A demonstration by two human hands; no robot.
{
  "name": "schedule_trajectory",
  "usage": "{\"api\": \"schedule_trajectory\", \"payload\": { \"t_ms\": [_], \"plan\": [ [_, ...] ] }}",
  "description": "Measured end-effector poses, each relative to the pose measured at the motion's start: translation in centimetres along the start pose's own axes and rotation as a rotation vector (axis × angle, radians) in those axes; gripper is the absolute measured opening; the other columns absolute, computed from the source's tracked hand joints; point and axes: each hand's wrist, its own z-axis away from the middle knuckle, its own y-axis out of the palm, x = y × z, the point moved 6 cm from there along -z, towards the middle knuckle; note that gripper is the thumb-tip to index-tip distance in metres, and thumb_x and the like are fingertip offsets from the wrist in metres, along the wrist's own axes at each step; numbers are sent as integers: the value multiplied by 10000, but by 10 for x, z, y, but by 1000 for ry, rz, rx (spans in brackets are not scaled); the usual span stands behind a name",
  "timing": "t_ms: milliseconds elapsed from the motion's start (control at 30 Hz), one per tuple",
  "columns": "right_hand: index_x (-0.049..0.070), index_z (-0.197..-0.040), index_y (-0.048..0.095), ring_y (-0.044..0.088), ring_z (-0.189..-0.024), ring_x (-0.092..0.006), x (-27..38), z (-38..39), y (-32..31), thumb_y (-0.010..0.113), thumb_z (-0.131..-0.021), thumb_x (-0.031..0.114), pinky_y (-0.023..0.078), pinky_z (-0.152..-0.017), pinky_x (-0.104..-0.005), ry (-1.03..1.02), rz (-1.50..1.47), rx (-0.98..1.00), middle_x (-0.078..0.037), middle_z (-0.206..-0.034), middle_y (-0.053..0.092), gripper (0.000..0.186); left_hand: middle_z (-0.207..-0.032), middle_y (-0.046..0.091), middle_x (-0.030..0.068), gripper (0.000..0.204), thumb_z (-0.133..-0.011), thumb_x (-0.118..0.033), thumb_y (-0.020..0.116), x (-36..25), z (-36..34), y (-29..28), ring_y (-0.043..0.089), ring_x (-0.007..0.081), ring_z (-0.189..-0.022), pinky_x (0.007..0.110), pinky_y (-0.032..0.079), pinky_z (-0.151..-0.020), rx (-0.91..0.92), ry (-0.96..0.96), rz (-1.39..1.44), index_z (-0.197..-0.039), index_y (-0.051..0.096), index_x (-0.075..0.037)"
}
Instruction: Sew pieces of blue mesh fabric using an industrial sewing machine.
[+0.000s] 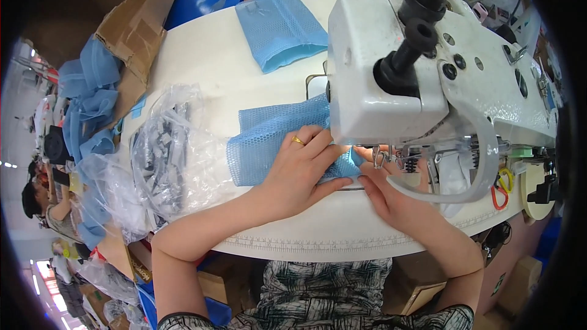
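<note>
A light blue mesh fabric piece [260, 140] lies on the white sewing table, its right end under the head of a white sewing machine [385, 85]. My left hand [299, 168], with a gold-coloured ring, rests over the fabric, thumb and fingers closed on it. Close beside it, my right hand [394, 192] grips the fabric's right edge by the needle area. Machine parts and a clear curved guard [480, 171] partly cover the right fingers. Farther back lies a second blue mesh piece [281, 27], sewn like a pouch with its open end toward me.
Left of the fabric sits a clear plastic bag [168, 153] of small grey pieces. More blue fabric [92, 98] hangs beside a torn cardboard box [131, 24]. Red- and yellow-handled scissors [501, 190] lie at the right. A ruler strip [318, 247] follows the table's near edge. Another person [52, 205] is far left.
</note>
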Motion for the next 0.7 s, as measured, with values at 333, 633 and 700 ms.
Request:
{"api": "schedule_trajectory", "payload": {
  "t_ms": [333, 633, 700],
  "plan": [
    [156, -1285, 645, 578, -1329, -198, -3, 4, 8, 708, -981, 246, 347, -1059, -629, 14, 8, 59, 15, -1452, 612, 323, -1223, 586, 148, 446, -839, -247, 831, 9, 0, 4, 521, 361, -1206, 471, 437, -991, -37, 25, 136, -1182, 672, -12],
    [158, -1330, 654, 635, -1259, -225, -5, 3, 2, 716, -971, 253, 330, -1088, -655, 41, -11, -58, 13, -1341, 690, 377, -1259, 598, 148, 386, -871, -216, 804, 9, 1, 7, 530, 363, -1222, 477, 422, -1027, 21, -66, 221, -1168, 670, -8],
    [158, -1299, 684, 662, -1203, -250, -6, 1, 1, 736, -948, 253, 333, -1114, -649, 59, -76, -66, -3, -1285, 715, 368, -1254, 603, 144, 368, -877, -201, 796, 7, 0, 7, 535, 363, -1230, 479, 420, -1037, 7, -44, 228, -1164, 669, -8]
  ]
}}
